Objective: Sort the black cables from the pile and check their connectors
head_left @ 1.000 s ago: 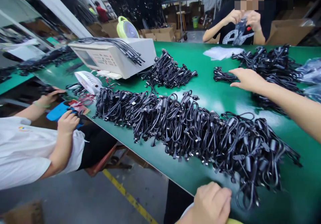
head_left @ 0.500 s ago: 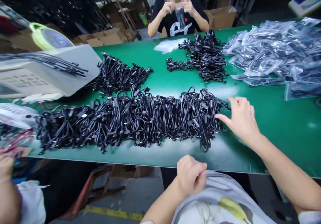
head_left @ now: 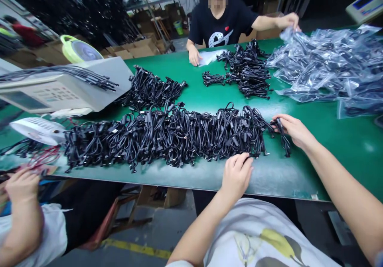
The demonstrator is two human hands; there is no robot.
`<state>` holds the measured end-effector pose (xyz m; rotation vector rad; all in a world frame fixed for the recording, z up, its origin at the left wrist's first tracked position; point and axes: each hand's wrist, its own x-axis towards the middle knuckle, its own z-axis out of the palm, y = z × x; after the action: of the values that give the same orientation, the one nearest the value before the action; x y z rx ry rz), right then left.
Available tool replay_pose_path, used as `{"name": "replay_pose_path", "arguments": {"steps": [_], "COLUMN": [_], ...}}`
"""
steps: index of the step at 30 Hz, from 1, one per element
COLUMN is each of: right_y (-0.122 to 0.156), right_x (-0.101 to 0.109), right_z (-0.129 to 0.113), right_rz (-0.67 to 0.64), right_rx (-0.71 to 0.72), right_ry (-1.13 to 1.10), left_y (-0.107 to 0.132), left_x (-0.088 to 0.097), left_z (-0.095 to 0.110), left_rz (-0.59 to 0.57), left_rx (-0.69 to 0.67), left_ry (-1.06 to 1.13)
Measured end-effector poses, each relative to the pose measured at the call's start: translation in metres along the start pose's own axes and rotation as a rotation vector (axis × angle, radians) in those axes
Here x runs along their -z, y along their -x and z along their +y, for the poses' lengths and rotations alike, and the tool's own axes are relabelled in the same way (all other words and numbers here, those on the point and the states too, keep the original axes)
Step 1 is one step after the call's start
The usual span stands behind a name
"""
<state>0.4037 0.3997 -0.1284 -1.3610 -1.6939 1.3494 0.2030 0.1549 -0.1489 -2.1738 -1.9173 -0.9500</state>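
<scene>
Bagged cables (head_left: 320,65) lie heaped beyond, but a long cable row (head_left: 167,139) remains on the surface (head_left: 338,155), my right hand (head_left: 297,131) pinching one bundle (head_left: 284,141) beside its right end, my left hand (head_left: 237,175) touching its near edge, hold unclear.

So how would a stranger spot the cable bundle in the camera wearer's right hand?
Along the near side of the green table runs a long row of black cables. Just beyond its right end, the wearer's right hand holds the cable bundle. Its neighbours lie heaped together; this one is held.
</scene>
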Motion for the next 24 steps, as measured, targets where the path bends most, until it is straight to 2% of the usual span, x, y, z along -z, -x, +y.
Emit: {"name": "replay_pose_path", "arguments": {"steps": [3, 8, 11, 15, 17, 20, 21, 22, 23, 24], "right_y": [0.013, 0.012, 0.026, 0.065, 0.073, 0.049, 0.032, 0.012, -0.011, -0.034], "right_x": [0.012, 0.018, 0.01, -0.001, 0.001, 0.005, 0.004, 0.001, -0.003, -0.007], "right_z": [0.012, 0.004, 0.008, 0.022, 0.016, -0.019, -0.035, -0.05, -0.064, -0.075], "right_rz": [0.05, 0.06, 0.082, 0.097, 0.085, 0.132, 0.175, 0.21, 0.221, 0.205], "right_rx": [-0.05, -0.054, -0.049, -0.048, -0.028, 0.081, 0.169, 0.239, 0.269, 0.269], "right_ry": [-0.156, -0.25, -0.226, -0.092, -0.055, 0.007, 0.13, 0.344, 0.582, 0.667], "left_y": [-0.002, -0.002, -0.001, 0.0, -0.001, -0.001, -0.001, -0.001, -0.001, -0.001], "left_x": [0.003, 0.005, 0.004, 0.003, 0.003, 0.003, 0.003, 0.003, 0.003, 0.003], "left_z": [0.0, -0.002, -0.003, -0.003, -0.004, -0.004, -0.004, -0.005, -0.005, -0.005], "left_rz": [-0.008, 0.008, 0.012, 0.019, 0.018, 0.006, 0.003, 0.002, 0.006, 0.011], "left_rx": [-0.008, -0.016, -0.011, -0.016, -0.017, -0.015, -0.014, -0.013, -0.012, -0.013], "left_ry": [0.019, 0.031, 0.047, 0.069, 0.077, 0.078, 0.078, 0.079, 0.081, 0.083]}}
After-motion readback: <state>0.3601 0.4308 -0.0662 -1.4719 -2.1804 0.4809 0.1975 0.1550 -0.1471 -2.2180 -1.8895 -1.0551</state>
